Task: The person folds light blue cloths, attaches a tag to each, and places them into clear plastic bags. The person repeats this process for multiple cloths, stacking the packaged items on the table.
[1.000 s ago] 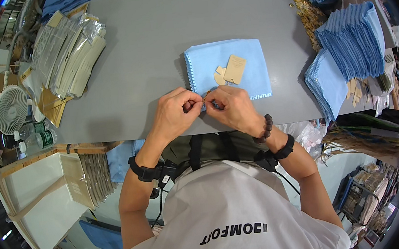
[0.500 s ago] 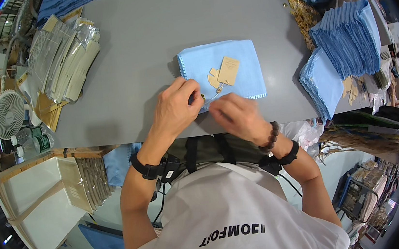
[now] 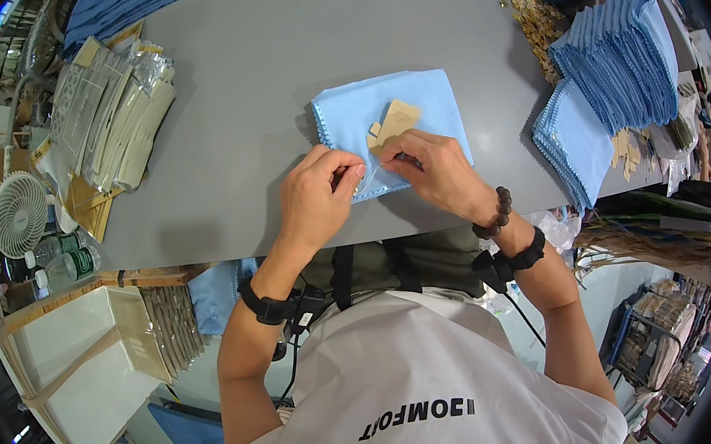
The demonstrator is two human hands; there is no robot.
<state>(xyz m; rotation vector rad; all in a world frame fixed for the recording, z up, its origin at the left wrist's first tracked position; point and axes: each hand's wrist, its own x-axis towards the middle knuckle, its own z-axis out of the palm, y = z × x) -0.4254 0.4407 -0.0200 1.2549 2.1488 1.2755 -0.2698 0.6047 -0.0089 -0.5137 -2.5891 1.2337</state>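
Gray tabletop (image 3: 229, 88) curves across a cluttered workroom. At far left, a white fan (image 3: 18, 214) stands near two clear plastic bottles (image 3: 74, 265) with green labels; beside them lies a stack of cream packets in clear sleeves (image 3: 124, 125). Next, the left hand (image 3: 318, 193) has thumb and forefinger narrowed together over the near-left corner of a folded light-blue cloth (image 3: 393, 87), which lies near the table's front edge; what they grip cannot be told. Thin white cord (image 3: 371, 177) loops over the cloth to the right hand (image 3: 441, 174), whose thumb and forefinger pinch it just beside tan hang tags (image 3: 401, 115). Farther right are a gold-coloured heap (image 3: 538, 25) and a stack of folded blue cloths (image 3: 614, 65).
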